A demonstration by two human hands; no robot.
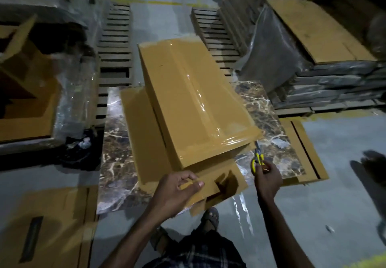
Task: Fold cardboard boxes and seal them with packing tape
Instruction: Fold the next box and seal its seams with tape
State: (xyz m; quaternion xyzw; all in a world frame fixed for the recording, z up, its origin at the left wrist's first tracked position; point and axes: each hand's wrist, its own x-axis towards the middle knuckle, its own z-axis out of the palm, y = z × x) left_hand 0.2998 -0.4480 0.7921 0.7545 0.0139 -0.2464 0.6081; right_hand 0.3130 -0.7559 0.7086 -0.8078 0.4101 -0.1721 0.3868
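Observation:
A long brown cardboard box lies tilted on a marble-patterned slab, with glossy clear tape running down its top seam and across its near end. Beneath it sits flat cardboard with a handle cut-out. My left hand grips the near edge of that lower cardboard, thumb on top. My right hand holds yellow-handled scissors, blades pointing up toward the box's taped near-right corner.
Wooden pallets lie behind the box. Wrapped stacks of flat cardboard stand at the right, an open box at the left. Flat cardboard lies on the floor at lower left. My sandalled foot is below the slab.

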